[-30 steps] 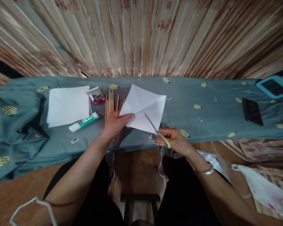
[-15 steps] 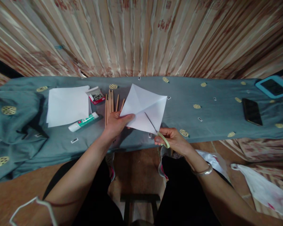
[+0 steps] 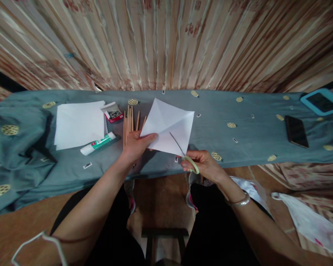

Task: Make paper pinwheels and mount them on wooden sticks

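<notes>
A creased white square of paper (image 3: 166, 120) is held above the cloth by my left hand (image 3: 137, 145), thumb on top and fingers beneath. My right hand (image 3: 201, 162) grips the pale green handles of a pair of scissors (image 3: 193, 165). One blade lies over the paper's face, pointing toward its middle from the near right corner; the other blade is hidden under the sheet. Behind my left hand lie several thin wooden sticks (image 3: 130, 120), partly covered by hand and paper.
A stack of white paper (image 3: 80, 125), a small open red-and-white box of metal pins (image 3: 114, 114) and a glue tube (image 3: 98, 143) lie on the left of the patterned cloth (image 3: 255, 136). Far right are a black phone (image 3: 296, 131) and a blue-framed tablet (image 3: 323, 102).
The paper and both hands have shifted very slightly left. The scissors keep nearly the same place on the sheet.
</notes>
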A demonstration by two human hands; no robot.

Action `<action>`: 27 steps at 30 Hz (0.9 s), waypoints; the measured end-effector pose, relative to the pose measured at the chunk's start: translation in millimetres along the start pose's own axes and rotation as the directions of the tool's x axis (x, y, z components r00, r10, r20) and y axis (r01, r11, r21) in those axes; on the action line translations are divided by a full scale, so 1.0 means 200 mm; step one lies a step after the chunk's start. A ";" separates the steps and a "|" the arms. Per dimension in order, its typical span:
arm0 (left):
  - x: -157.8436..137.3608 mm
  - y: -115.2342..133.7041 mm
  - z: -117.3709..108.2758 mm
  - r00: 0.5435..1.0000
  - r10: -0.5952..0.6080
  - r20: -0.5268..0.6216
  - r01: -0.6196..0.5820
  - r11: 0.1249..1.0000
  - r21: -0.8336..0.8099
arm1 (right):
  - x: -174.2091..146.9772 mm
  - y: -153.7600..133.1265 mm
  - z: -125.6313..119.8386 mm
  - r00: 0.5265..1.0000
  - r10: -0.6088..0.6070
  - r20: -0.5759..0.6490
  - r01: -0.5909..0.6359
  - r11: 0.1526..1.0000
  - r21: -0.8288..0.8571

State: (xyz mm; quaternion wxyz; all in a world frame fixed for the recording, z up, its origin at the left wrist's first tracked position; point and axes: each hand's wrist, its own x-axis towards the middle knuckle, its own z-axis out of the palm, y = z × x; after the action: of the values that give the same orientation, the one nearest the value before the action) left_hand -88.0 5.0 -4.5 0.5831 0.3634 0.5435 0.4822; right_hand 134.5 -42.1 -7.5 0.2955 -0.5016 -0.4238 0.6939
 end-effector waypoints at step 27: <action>0.02 -0.05 -0.04 0.986 -0.051 0.160 -0.012 0.928 0.373 | 0.00 -0.17 -0.22 0.786 -0.559 -0.263 0.373 0.769 -0.520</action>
State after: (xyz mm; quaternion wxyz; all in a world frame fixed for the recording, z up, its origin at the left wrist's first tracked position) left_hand -94.6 5.1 -16.7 0.5516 0.5010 0.5782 0.3323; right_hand 175.4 -13.0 16.5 0.4212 -0.5624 -0.6123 0.3625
